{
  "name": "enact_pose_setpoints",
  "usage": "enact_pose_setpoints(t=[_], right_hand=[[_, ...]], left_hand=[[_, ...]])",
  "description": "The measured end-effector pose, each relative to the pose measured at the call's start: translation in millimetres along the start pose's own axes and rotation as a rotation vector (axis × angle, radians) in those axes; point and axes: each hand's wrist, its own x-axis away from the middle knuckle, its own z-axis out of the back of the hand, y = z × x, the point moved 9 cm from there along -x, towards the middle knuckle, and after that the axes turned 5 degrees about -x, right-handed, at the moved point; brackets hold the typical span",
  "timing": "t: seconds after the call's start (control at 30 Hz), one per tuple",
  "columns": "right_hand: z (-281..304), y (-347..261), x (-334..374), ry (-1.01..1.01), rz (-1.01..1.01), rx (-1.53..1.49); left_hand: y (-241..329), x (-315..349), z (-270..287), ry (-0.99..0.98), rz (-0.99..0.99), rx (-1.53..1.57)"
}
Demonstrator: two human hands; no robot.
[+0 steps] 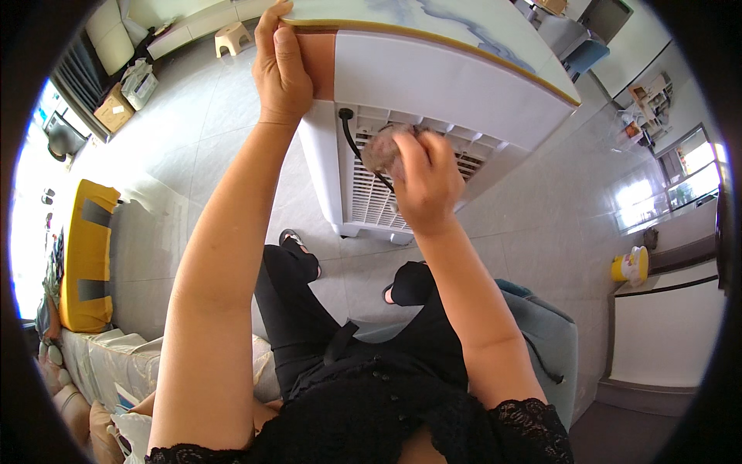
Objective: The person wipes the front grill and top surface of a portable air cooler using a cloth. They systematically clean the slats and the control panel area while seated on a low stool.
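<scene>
A white table-like unit [433,76] stands before me, with a gold-edged, marble-patterned top [386,11]. My left hand [284,85] grips its near left corner, thumb against the side beside a brown panel [319,63]. Lower down, my right hand [427,182] is closed on a crumpled grey-pink cloth [379,149], pressed to a slatted vent grille [374,203] on the unit's near side. The cloth and fingers are slightly blurred. From the grille's upper left, a black cord [350,135] runs down behind the cloth, where part of it is hidden.
I sit on a blue-grey chair [550,332], feet near the unit's base. A yellow plastic piece [81,255] stands at left, by a covered sofa [116,363]. Farther off are a small stool [232,39], a cardboard box [114,110] and a yellow-white bucket [630,267].
</scene>
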Motion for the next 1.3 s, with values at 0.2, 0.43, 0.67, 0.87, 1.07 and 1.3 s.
enact_pose_setpoints(t=[0.2, 0.43, 0.67, 0.87, 1.07, 1.3], right_hand=[[-16, 12, 4, -0.328, -0.208, 0.130], [6, 15, -8, -0.372, -0.240, 0.039], [-20, 19, 4, -0.509, -0.342, 0.096], [-2, -9, -14, -0.268, -0.203, -0.133], [-44, -5, -7, -0.372, -0.258, 0.065], [-22, -3, 2, -0.338, -0.244, -0.009]], left_hand=[[-2, 0, 4, 0.006, -0.031, -0.056], [5, 0, 2, 0.010, -0.003, -0.058], [2, 1, -2, -0.017, 0.001, -0.046], [2, 2, 2, -0.028, -0.013, -0.073], [16, 0, 3, 0.073, -0.031, -0.112], [1, 0, 2, 0.048, -0.054, -0.099]])
